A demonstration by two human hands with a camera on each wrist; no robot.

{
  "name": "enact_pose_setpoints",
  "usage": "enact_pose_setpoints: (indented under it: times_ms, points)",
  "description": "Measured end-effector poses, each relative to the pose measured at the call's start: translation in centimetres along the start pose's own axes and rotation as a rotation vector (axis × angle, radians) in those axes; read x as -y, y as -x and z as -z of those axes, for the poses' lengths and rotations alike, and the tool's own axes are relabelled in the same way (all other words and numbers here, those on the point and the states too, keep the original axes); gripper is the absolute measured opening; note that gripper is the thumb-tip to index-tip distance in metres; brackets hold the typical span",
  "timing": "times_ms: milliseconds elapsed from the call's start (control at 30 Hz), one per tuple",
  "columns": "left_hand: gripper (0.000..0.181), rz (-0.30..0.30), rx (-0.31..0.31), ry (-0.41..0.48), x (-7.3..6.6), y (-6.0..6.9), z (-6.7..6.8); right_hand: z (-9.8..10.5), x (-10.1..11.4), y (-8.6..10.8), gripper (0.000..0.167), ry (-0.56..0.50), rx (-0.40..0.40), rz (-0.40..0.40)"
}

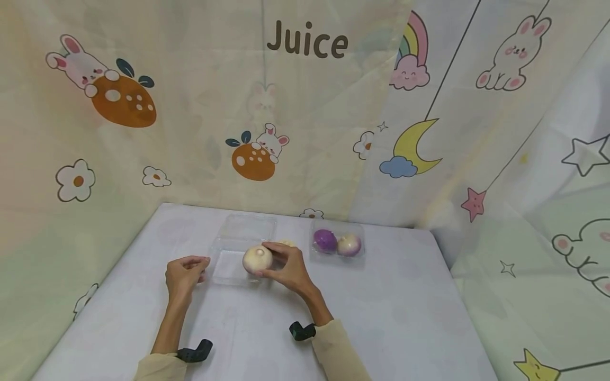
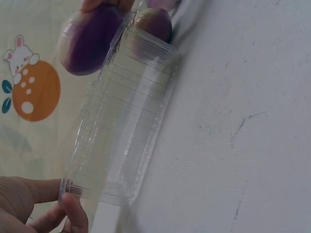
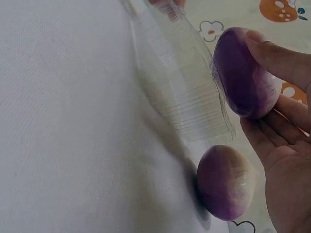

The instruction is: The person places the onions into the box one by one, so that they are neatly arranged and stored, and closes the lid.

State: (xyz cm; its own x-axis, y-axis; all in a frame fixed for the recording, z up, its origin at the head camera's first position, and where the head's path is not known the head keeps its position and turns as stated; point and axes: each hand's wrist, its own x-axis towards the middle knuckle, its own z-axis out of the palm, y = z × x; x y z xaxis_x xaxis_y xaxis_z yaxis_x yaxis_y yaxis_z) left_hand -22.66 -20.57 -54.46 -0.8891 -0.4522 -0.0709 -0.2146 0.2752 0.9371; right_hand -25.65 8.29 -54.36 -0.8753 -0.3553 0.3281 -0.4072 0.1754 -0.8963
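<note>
In the head view the right hand [image 1: 288, 267] grips a round white-and-purple vegetable [image 1: 257, 260] over the right part of an open clear plastic box [image 1: 229, 267]. The right wrist view shows its thumb and fingers round the vegetable [image 3: 243, 73], purple side showing, above the box rim. The left hand [image 1: 185, 275] is at the box's left edge; in the left wrist view its thumb and finger pinch the rim of the box [image 2: 116, 126]. A second white-and-purple vegetable [image 3: 226, 182] lies on the table beyond the box's end.
At the back right a clear container [image 1: 337, 259] holds a purple round vegetable [image 1: 325, 241] and a white-and-purple one [image 1: 349, 245]. Something pale [image 1: 287, 243] shows behind the right hand. Printed cloth [image 1: 310, 106] hangs behind the white table [image 1: 381, 317].
</note>
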Motion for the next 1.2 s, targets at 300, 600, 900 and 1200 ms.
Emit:
enact_pose_setpoints:
  times_ms: [300, 600, 900, 1200]
  points:
    - [0.023, 0.002, 0.003, -0.007, -0.1, 0.0, 0.1, -0.2, 0.0, -0.3, 0.072, -0.012, 0.011, -0.004]
    - [0.023, 0.008, 0.0, -0.007, -0.1, 0.0, 0.0, -0.6, 0.2, -0.6, 0.07, 0.006, 0.021, 0.003]
    - [0.024, 0.017, -0.002, -0.013, 0.0, 0.1, 0.0, -0.8, 0.4, -0.9, 0.071, -0.031, 0.072, -0.014]
    - [0.023, 0.015, -0.004, -0.005, -0.1, 0.0, -0.1, -1.6, 0.6, -1.8, 0.071, -0.05, 0.09, 0.003]
